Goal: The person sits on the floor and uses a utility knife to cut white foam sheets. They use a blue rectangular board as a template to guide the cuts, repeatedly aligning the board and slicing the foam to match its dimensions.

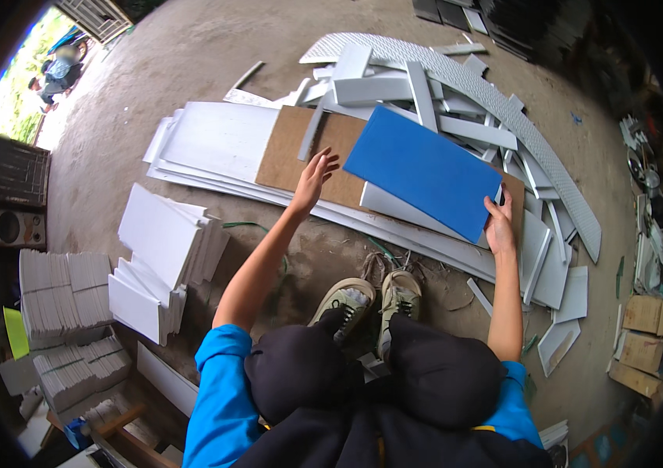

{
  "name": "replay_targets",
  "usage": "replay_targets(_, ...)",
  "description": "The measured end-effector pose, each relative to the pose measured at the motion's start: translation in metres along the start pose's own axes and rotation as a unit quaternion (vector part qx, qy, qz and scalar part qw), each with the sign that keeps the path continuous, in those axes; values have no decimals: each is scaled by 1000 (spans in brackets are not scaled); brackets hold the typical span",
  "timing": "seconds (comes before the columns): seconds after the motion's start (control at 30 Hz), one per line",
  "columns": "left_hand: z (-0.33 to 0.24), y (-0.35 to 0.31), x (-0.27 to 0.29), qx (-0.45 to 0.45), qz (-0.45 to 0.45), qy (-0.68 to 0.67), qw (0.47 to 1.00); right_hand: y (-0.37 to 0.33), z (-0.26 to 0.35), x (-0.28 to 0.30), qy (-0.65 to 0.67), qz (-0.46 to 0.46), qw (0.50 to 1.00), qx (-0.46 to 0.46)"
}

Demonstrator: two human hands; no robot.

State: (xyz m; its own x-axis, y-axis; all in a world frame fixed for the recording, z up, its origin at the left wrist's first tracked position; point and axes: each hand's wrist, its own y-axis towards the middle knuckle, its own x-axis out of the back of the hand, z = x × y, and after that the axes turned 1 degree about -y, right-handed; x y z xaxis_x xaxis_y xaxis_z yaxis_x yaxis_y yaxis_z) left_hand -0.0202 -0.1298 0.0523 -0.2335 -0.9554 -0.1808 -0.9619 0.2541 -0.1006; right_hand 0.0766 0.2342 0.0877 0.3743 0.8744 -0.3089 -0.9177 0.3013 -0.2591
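Note:
My right hand (500, 222) grips the right end of a flat blue rectangular board (425, 171), thumb on top of its face. The board is tilted over a brown sheet (288, 148) that lies on long white panels (218, 140). Under the blue board shows part of a white board (405, 209); whether they touch I cannot tell. My left hand (316, 181) is over the brown sheet, left of the blue board and apart from it, fingers stretched out and holding nothing. Just beyond its fingers is a narrow grey strip (312, 132).
White offcuts (370, 90) lie heaped beyond the panels, beside a curved textured strip (487, 86). Left of my legs stand white boards (161, 234) and bundled stacks (66, 292). Cardboard boxes (643, 343) sit at the right. Two people (58, 74) are outside the doorway.

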Motion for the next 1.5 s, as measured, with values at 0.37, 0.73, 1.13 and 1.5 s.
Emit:
replay_targets(0.37, 41, 32, -48, -10, 32, 299, 954, 26, -44, 39, -178, -67, 982, 21)
replay_targets(0.73, 74, 42, -62, -10, -64, 409, 910, 27, -77, 12, -576, -172, 780, 175)
replay_targets(1.13, 8, 29, -65, -79, 86, -6, 993, 35, 53, -40, -631, 35, 682, 368)
replay_targets(1.5, 53, 28, -34, -148, 31, 87, 985, 46, 38, -76, -747, 142, 537, 365)
